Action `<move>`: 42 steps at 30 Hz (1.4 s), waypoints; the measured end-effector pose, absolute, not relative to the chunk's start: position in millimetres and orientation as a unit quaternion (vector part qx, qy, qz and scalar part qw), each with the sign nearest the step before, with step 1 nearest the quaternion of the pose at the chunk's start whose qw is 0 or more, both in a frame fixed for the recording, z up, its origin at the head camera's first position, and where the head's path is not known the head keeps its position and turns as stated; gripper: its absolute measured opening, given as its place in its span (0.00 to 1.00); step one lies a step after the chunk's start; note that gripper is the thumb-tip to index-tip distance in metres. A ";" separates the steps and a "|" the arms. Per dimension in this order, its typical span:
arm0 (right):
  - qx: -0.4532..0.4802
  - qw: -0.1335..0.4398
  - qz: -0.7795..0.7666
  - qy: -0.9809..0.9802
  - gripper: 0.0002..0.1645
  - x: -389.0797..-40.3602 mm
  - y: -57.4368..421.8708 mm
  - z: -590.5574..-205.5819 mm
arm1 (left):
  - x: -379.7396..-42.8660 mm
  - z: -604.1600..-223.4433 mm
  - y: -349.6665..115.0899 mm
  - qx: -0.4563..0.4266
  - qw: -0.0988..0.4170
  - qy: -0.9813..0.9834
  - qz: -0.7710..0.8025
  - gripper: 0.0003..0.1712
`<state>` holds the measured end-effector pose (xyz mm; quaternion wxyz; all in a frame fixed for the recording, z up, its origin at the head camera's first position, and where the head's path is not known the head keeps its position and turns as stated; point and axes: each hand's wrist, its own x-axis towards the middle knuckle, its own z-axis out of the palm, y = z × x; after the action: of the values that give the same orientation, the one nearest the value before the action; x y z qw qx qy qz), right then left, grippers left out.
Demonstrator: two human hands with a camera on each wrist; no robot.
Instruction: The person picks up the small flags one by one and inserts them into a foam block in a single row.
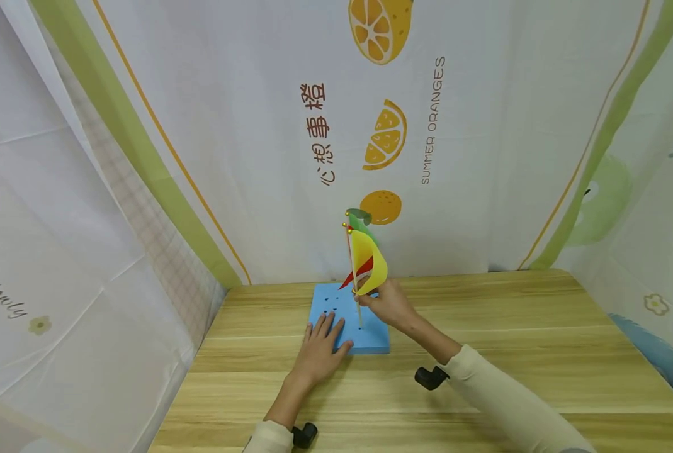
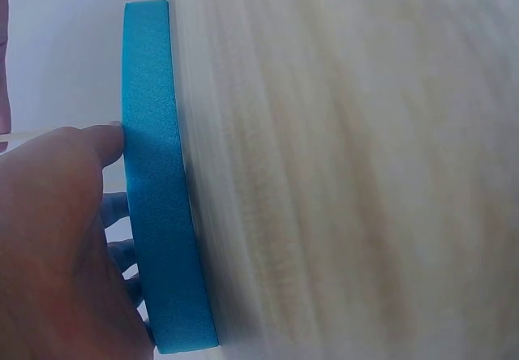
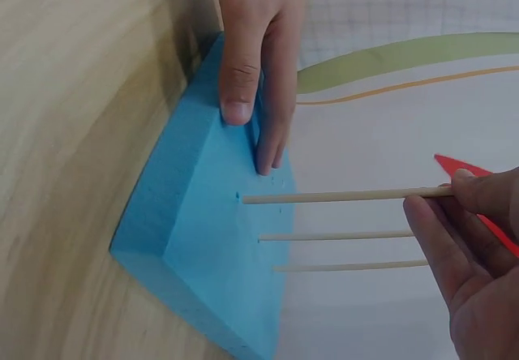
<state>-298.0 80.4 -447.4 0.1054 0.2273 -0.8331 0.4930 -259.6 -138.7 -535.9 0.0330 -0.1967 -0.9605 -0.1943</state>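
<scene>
A light-blue foam block [image 1: 373, 340] with several small holes lies on the table. My left hand [image 1: 316, 353] rests on its near left part with fingers spread; in the left wrist view the thumb touches the top edge of the block. My right hand [image 1: 391, 307] pinches the wooden stick [image 3: 340, 196] of a yellow flag [image 1: 379, 272] low on its shaft. The stick's lower tip is right beside a hole in the block. Behind it, two more sticks stand upright in the block, carrying a red flag [image 1: 364, 267] and a green flag [image 1: 366, 230], partly hidden by the yellow one.
The wood-grain table [image 1: 483, 402] ends against a white curtain [image 1: 245, 157] printed with oranges. More printed cloth hangs at both sides. A black wrist mount [image 1: 431, 378] sits at the right cuff, another black mount [image 1: 305, 435] at the left.
</scene>
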 end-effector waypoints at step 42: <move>0.221 0.138 0.476 -0.840 0.11 -296.2 74.4 -472.1 | -259.3 -537.5 -138.1 -0.193 0.036 -0.961 -0.194 0.38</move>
<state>-296.2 74.4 -472.1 0.1381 0.2211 -0.8397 0.4765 -259.3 -138.1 -537.5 0.0361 -0.1930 -0.9611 -0.1943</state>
